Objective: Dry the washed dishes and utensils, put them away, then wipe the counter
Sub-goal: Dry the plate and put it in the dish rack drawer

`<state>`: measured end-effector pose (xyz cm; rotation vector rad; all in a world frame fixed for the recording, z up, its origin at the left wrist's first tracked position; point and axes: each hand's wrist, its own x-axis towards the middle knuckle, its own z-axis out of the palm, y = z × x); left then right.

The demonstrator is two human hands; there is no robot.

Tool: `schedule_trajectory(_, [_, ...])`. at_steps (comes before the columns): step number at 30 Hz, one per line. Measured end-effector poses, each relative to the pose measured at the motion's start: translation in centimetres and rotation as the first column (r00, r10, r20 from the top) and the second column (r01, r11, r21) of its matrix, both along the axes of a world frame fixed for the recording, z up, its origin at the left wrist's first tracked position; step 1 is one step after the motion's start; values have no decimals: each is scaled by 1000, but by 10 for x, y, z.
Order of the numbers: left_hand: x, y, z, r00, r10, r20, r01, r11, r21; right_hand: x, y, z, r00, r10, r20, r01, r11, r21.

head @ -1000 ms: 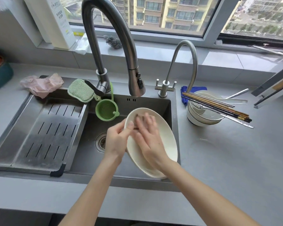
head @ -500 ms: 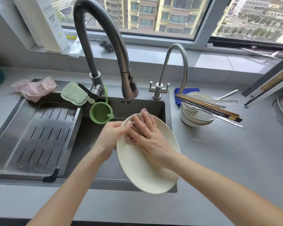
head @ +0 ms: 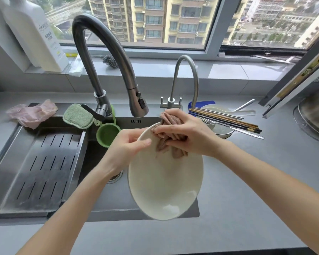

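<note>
Above the sink's right edge I hold a cream oval plate [head: 164,183], tilted toward me. My left hand [head: 125,150] pinches its upper left rim, thumb on the inside. My right hand [head: 186,135] grips a bunched brown-pink cloth [head: 170,142] and presses it on the plate's top rim. On the counter to the right stand stacked white bowls [head: 221,129] with several chopsticks [head: 226,119] and a metal utensil lying across them; a white spoon [head: 245,113] lies behind.
A steel sink [head: 92,162] holds a slotted drain tray [head: 37,162] on its left half. A tall tap [head: 107,57], a small tap [head: 188,78], a green sponge [head: 77,115], a green strainer [head: 107,135] and a pink glove [head: 33,113] sit around it. Grey counter [head: 256,172] stretches right, with a steel pot lid [head: 315,115] at its edge.
The plate has tipped toward me and shifted right. My right hand has slid the cloth from the middle of the plate up to its top rim. My view moved closer.
</note>
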<state>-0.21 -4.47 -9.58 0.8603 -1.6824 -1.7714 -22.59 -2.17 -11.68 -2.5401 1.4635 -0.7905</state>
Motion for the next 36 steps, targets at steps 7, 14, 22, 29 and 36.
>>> schedule_trajectory(7, [-10,14,1,893,431,-131,-431,902,26,-5,26,-12,390,-565,727,157,819,552])
schedule_trajectory(14, [-16,46,-27,725,672,-151,-621,733,277,6,42,-28,-121,-693,711,30,713,700])
schedule_trajectory(22, [19,12,-36,998,-65,-10,63,905,421,-7,45,18,487,-624,612,142,747,649])
schedule_trajectory(29, [-17,1,-8,953,107,283,-35,968,-248,8,22,52,899,-217,381,36,902,429])
schedule_trajectory(36, [-17,9,8,940,222,258,-214,975,-58,-8,42,38,382,-615,690,-10,743,669])
